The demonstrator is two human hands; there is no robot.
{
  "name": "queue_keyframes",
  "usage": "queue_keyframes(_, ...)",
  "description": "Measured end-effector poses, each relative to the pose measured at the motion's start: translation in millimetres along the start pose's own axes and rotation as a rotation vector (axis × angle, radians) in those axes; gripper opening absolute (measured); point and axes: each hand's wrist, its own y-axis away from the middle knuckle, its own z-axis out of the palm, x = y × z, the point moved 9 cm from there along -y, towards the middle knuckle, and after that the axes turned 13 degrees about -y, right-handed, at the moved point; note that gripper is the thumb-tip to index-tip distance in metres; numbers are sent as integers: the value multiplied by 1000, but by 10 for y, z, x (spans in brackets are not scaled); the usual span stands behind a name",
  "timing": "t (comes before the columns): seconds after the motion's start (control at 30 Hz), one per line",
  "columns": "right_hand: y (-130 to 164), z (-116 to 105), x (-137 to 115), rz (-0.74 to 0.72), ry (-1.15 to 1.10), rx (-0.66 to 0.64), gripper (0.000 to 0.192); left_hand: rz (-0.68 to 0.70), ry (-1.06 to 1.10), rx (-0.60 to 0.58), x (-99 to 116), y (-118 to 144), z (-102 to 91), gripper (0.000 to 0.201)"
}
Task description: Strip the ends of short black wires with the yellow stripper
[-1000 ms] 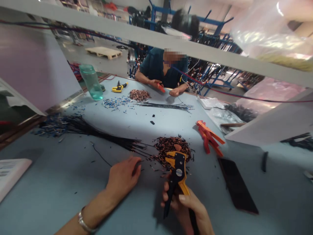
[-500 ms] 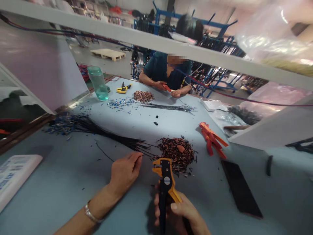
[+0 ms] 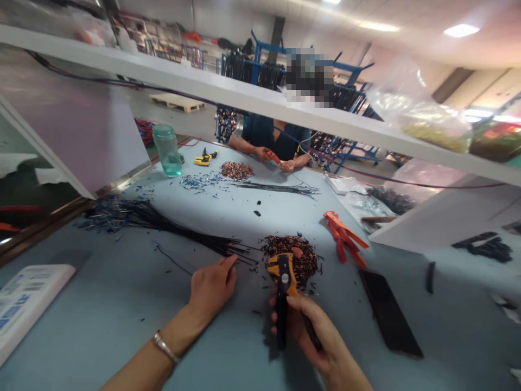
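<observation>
My left hand (image 3: 214,288) is closed in a pinch, its fingertips close to the ends of a bundle of black wires (image 3: 191,233). A single thin black wire (image 3: 173,258) with a blue tip runs into this hand from the left. My right hand (image 3: 307,331) is wrapped around the handles of a yellow and black wire stripper (image 3: 285,277). The stripper's jaws point left and stand over the near edge of a pile of copper and black wire scraps (image 3: 303,260). A small gap separates the jaws from my left fingertips.
An orange-red hand tool (image 3: 345,239) and a black phone (image 3: 391,312) lie to the right. A white box (image 3: 36,304) sits at left. Further off are a green bottle (image 3: 166,152), another yellow stripper (image 3: 206,157) and a co-worker's hands (image 3: 287,165). A shelf rail (image 3: 244,92) crosses above.
My right hand has moved the wire stripper forward and slightly right, so its head now overlaps the scrap pile. My left hand keeps its pinch. The camera view has tilted up a little.
</observation>
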Motion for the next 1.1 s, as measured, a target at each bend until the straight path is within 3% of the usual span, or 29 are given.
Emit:
queue_keyframes(0.1,112,-15,2,-26,18,-10,29,-11,13,-7,-9,-1,3,37)
queue_keyframes(0.33,111,214,418,91,113,-112,28,-4,20,-13,-2,21,-9,36)
queue_keyframes(0.5,-23,132,149,-13,127,-33,27,-6,29,-14,-6,13,-14,36)
queue_keyframes(0.63,131,-5,-75,-127,145,29,32,-12,41,-12,-11,3,-11,36)
queue_keyframes(0.8,431,80,266,71,528,-217,36,-19,44,-14,-20,4,-7,37)
queue_keyframes(0.87,471,40,326,110,698,-213,35,-11,44,-14,-18,6,-3,38)
queue_keyframes(1.0,386,-42,159,118,786,-126,31,-5,40,-13,-22,3,1,38)
queue_keyframes(1.1,309,-90,-150,14,780,-60,30,0,36,-15,-18,-4,-1,38)
